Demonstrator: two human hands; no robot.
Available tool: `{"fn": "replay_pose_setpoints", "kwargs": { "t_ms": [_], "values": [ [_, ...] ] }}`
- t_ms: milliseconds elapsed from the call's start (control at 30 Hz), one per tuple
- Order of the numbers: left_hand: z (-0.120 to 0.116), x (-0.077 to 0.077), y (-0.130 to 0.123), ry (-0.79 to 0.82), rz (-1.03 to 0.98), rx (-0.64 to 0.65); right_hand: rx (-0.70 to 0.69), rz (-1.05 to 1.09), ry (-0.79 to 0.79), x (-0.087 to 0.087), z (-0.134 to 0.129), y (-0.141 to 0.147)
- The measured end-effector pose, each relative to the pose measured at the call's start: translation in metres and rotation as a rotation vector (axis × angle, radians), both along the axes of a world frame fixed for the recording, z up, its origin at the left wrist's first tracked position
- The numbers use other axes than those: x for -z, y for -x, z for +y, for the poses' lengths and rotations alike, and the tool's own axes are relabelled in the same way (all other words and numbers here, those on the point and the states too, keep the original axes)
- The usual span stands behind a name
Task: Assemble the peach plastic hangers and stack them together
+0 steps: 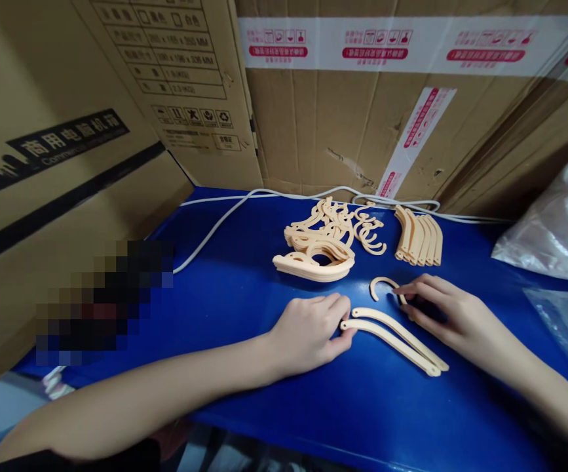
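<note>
My left hand (310, 334) is closed, its thumb and fingertips pinching the left end of a long, curved, cream-coloured arm (390, 339) with a small hole at its end. Just behind it on the blue table lies a second curved arm (386, 318), almost parallel to the first. To the right, the thumb and fingers of my right hand (443, 311) close on one end of a cream C-shaped hook (373, 288). The hook's open curve points left, and its gripped end is partly hidden by the fingers.
Behind my hands lies a stack of nested cream hanger pieces (313, 267), with loose hooks (375, 248) beside it. A row of curved arms (418, 239) sits further right. A white cable (225, 226) runs before cardboard boxes (313, 124); a plastic bag (559, 223) stands right.
</note>
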State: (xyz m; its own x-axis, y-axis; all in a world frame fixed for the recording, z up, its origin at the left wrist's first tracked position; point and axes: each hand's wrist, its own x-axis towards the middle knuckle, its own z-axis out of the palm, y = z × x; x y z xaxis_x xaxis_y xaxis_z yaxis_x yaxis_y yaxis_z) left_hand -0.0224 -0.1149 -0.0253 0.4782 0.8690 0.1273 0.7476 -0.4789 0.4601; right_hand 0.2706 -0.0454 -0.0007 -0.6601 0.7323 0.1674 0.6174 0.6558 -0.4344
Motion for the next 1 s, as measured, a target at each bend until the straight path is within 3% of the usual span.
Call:
{"fn": "replay_pose_setpoints", "kwargs": {
  "t_ms": [233,400,533,833,1000],
  "values": [
    [-0.001,-0.004,0.006,0.054,-0.213,-0.040,0.117,-0.015,-0.075,0.004,0.000,-0.004],
    [0.004,-0.012,0.009,0.398,-0.811,-0.068,0.214,-0.123,-0.222,0.008,-0.004,-0.004],
    [0.008,-0.019,0.007,0.647,-1.120,-0.030,0.218,-0.120,-0.238,0.010,-0.008,-0.003],
    [0.006,-0.025,0.010,0.810,-1.176,0.021,0.213,0.082,-0.019,0.003,-0.010,0.014],
    [-0.002,-0.022,0.011,1.039,-1.226,0.051,0.258,0.204,0.113,-0.007,-0.017,0.025]
  ]
}}
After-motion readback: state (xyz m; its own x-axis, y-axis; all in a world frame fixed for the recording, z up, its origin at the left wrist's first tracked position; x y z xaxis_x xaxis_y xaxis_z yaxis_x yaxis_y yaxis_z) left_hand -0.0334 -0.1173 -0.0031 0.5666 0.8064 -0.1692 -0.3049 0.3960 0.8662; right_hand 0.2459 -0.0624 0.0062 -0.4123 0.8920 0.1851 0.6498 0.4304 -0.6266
